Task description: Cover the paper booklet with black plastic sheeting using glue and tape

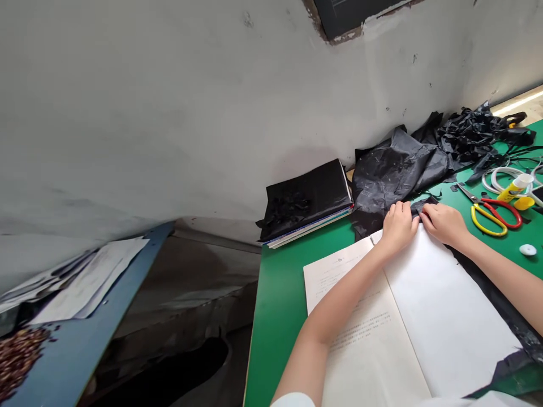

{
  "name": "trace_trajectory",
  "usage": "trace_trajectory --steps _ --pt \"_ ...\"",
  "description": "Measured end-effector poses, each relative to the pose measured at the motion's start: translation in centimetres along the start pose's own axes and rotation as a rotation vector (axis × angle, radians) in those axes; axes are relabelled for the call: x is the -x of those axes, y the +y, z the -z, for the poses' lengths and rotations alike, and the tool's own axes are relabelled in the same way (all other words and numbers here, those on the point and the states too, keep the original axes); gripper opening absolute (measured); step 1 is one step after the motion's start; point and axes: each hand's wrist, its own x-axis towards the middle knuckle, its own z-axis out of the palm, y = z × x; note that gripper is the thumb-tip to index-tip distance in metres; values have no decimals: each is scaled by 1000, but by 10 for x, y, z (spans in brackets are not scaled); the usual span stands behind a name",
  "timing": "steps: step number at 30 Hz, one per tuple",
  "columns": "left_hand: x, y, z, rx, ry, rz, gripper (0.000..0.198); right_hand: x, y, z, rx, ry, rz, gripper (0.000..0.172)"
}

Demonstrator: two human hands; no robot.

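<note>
An open book lies on the green table, with a printed left page and a blank white right page. Black plastic sheet shows from under the book along its right side and at the lower right corner. At the book's top edge, my left hand presses down with fingers curled and closed on the plastic's fold. Close beside it, my right hand pinches the same black plastic near the page's top edge. The fingertips partly hide the fold.
Scissors with red and yellow handles, a glue stick and a white cap lie at the right. Crumpled black plastic is heaped along the wall. A black-covered book stack sits at the table's left back. A blue table bears papers.
</note>
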Motion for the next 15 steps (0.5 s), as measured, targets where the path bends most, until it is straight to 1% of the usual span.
trace_trajectory --steps 2,5,10,12,15 --pt "-6 -3 -5 45 19 12 41 0 0 -1 -20 22 -20 24" --pt "-9 -9 -11 123 40 13 31 0 2 -2 -58 70 -64 25" --pt "-9 -18 -13 220 53 -18 21 -2 7 -4 -161 244 -197 23" --pt "-10 -21 -14 246 48 -31 17 -2 9 -4 -159 265 -242 23" --pt "-12 -23 -14 271 43 -45 15 -1 12 -4 -180 252 -261 25"
